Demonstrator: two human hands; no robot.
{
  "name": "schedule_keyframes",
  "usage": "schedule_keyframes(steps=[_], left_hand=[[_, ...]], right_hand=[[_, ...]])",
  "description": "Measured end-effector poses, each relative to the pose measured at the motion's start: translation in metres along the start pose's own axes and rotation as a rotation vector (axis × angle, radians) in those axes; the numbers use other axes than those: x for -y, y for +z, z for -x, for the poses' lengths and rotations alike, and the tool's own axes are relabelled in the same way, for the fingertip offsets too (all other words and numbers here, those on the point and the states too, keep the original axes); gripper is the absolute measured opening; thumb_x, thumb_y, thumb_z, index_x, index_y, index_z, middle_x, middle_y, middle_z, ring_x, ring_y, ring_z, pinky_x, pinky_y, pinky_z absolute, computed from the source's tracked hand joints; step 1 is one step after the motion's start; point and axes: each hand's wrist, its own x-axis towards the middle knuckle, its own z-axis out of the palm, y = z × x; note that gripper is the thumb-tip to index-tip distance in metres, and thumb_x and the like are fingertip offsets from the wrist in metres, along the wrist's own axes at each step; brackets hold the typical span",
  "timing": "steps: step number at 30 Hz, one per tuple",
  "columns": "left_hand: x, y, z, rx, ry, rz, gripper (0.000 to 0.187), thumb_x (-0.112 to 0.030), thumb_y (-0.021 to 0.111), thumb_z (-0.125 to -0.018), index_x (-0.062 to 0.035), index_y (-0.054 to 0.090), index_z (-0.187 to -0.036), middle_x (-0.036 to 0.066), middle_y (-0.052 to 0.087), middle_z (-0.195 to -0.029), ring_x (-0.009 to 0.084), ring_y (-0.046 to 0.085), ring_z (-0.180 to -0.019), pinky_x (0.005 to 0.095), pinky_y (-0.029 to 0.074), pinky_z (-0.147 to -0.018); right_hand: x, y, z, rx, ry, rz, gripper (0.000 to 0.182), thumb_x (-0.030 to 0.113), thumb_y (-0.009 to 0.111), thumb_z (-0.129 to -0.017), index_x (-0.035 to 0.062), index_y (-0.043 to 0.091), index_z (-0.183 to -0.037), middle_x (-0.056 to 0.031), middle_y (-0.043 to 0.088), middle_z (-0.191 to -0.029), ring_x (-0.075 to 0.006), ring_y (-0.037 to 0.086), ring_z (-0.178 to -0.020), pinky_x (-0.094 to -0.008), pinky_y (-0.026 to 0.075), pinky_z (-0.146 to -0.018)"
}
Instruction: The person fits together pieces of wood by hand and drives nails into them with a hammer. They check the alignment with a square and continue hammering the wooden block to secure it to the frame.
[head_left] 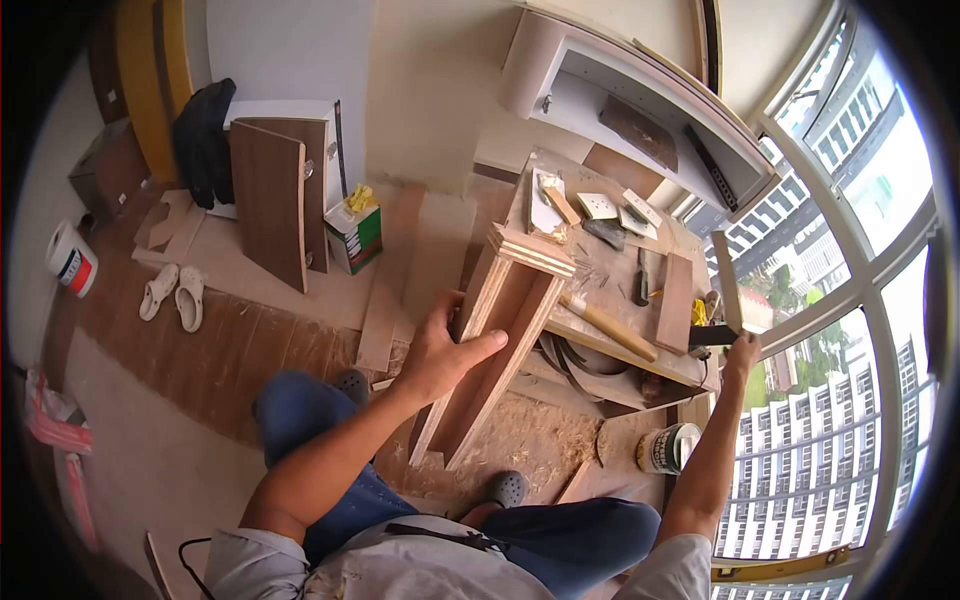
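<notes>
My left hand [450, 350] is wrapped round a long, narrow plywood box [485, 375], its thumb lying over the near edge. The box tilts above my lap, its layered edges showing and its hollow side facing me. Out to the right, beside the window, the fingers of my right hand [742, 354] are closed at the lower end of a pale wooden strip [729, 280]. A dark flat bar [711, 336] meets the strip near these fingers. A round wooden handle [612, 329] lies on the workbench [598, 268] between my hands.
The bench also bears a dark-handled tool [641, 278], a brown board [675, 300] and white socket plates [598, 206]. Below stands a paint can [668, 449] amid wood shavings. Leaning cabinet doors [270, 195], a green-and-white tin [354, 237] and pale clogs [175, 296] are left.
</notes>
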Motion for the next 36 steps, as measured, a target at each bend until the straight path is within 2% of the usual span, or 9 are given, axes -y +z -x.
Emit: schedule_keyframes(steps=[3,9,12,17,23,25,27,31,36], left_hand=[[-0.007,0.001,0.006,0.02,0.018,-0.021,0.056,-0.028,0.086,-0.087,0.0005,0.058,-0.126,0.009,0.069,-0.105,0.0157,0.065,-0.095,0.033,0.054,-0.085],[-0.01,0.005,0.014,0.181,0.207,-0.08,0.054,-0.019,0.082,-0.088,-0.0017,0.061,-0.134,0.011,0.07,-0.11,0.0221,0.068,-0.099,0.0349,0.054,-0.09],[-0.023,0.013,0.027,0.301,0.501,-0.362,0.078,0.007,0.07,-0.079,-0.0078,0.052,-0.153,0.016,0.062,-0.122,0.0323,0.065,-0.11,0.0391,0.052,-0.096],[-0.024,0.014,0.023,0.452,0.816,-0.637,0.084,0.007,0.073,-0.07,-0.0106,0.057,-0.151,0.014,0.063,-0.118,0.0369,0.064,-0.107,0.0459,0.054,-0.093],[-0.038,-0.009,0.037,0.394,0.93,-0.883,0.058,0.001,0.075,-0.081,-0.0086,0.066,-0.137,0.016,0.067,-0.13,0.0347,0.065,-0.117,0.043,0.051,-0.101],[-0.037,0.002,0.034,0.538,0.556,-0.46,0.045,-0.009,0.073,-0.089,-0.0055,0.065,-0.132,0.015,0.068,-0.128,0.0352,0.064,-0.121,0.041,0.049,-0.104],[-0.046,0.003,0.025,0.802,-0.114,-0.123,0.043,-0.015,0.07,-0.092,-0.0025,0.062,-0.132,0.015,0.067,-0.127,0.0341,0.064,-0.12,0.0389,0.049,-0.103],[-0.029,-0.003,0.023,0.799,0.244,-0.233,0.039,-0.016,0.068,-0.093,-0.0016,0.063,-0.13,0.015,0.066,-0.126,0.0303,0.064,-0.12,0.0364,0.048,-0.103],[-0.04,-0.004,0.023,0.83,0.316,-0.354,0.038,-0.013,0.066,-0.094,-0.0023,0.063,-0.13,0.016,0.066,-0.127,0.0283,0.064,-0.119,0.0366,0.048,-0.102]], right_hand=[[0.053,-0.045,0.005,-0.236,-0.279,0.338,0.033,0.022,0.05,-0.107,-0.0032,0.069,-0.114,-0.0245,0.073,-0.109,-0.0427,0.068,-0.1,-0.0499,0.048,-0.091],[0.136,-0.119,0.036,-0.163,-0.279,-0.263,0.042,0.034,0.052,-0.11,-0.0027,0.068,-0.124,-0.0103,0.07,-0.103,-0.022,0.067,-0.092,-0.038,0.051,-0.082],[0.194,-0.119,0.103,0.193,-0.173,-0.556,0.037,0.034,0.061,-0.108,0.0026,0.068,-0.128,-0.0016,0.065,-0.092,-0.0106,0.06,-0.077,-0.0285,0.048,-0.065],[0.227,-0.076,0.196,0.608,0.125,-0.594,0.025,0.026,0.059,-0.11,0.0064,0.069,-0.122,0.0027,0.063,-0.084,-0.0068,0.057,-0.064,-0.0236,0.048,-0.057],[0.214,-0.036,0.294,0.998,0.098,-0.768,0.022,0.026,0.061,-0.11,0.006,0.069,-0.112,0.0069,0.062,-0.092,-0.0048,0.055,-0.084,-0.0226,0.047,-0.075],[0.214,-0.036,0.306,1.25,0.112,-0.856,0.022,0.027,0.06,-0.11,0.006,0.068,-0.109,0.0065,0.061,-0.094,-0.0044,0.054,-0.088,-0.0233,0.045,-0.08],[0.224,-0.036,0.327,1.152,-0.071,-0.73,0.022,0.027,0.061,-0.11,0.0066,0.068,-0.109,0.0058,0.06,-0.095,-0.0057,0.053,-0.09,-0.0235,0.043,-0.084],[0.236,-0.042,0.356,1.157,0.137,-0.89,0.02,0.027,0.063,-0.109,0.0077,0.068,-0.111,0.0065,0.06,-0.096,-0.0057,0.054,-0.089,-0.0229,0.043,-0.085],[0.224,-0.036,0.365,1.143,0.186,-0.927,0.025,0.03,0.059,-0.111,0.007,0.066,-0.114,0.0044,0.061,-0.095,-0.0055,0.057,-0.088,-0.024,0.047,-0.083]])
